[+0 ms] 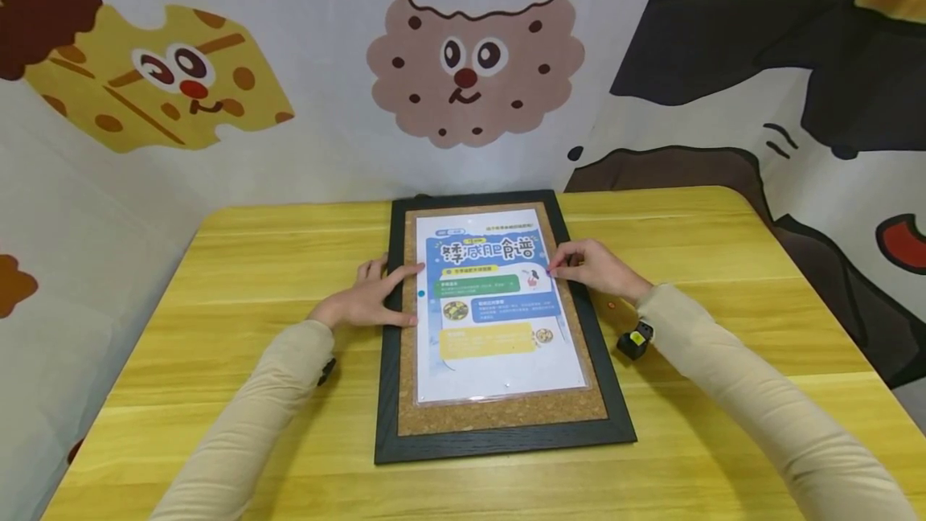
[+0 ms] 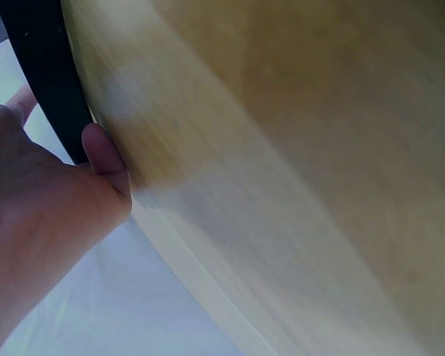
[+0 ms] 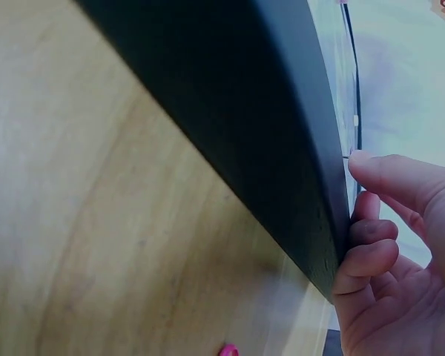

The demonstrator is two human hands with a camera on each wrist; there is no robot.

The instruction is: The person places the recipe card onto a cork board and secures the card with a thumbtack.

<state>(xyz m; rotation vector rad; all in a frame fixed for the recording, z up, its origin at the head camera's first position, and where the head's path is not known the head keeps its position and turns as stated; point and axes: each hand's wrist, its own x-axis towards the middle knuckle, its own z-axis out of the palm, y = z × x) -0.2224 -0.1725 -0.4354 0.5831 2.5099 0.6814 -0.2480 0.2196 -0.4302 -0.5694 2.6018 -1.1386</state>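
A printed sheet in a clear sleeve (image 1: 499, 380) lies on a cork board (image 1: 506, 415) with a black frame (image 1: 506, 440). My right hand (image 1: 596, 268) is at the sheet's right edge, pinching a small purple push pin (image 1: 552, 272) between thumb and forefinger. Its thin metal needle (image 3: 346, 156) shows at the fingertips in the right wrist view, close over the sheet. My left hand (image 1: 364, 298) rests across the frame's left side, two digits spread onto the sheet's left edge and the others by the frame's outer side. Between those digits sits a blue push pin (image 1: 422, 293).
The board lies on a yellow wood-grain table (image 1: 275, 264), its far end close to a cloth backdrop (image 1: 311, 159) with cartoon prints. A small pink item (image 3: 228, 349) lies on the table right of the frame. A black wrist camera (image 1: 633, 344) sits on my right wrist.
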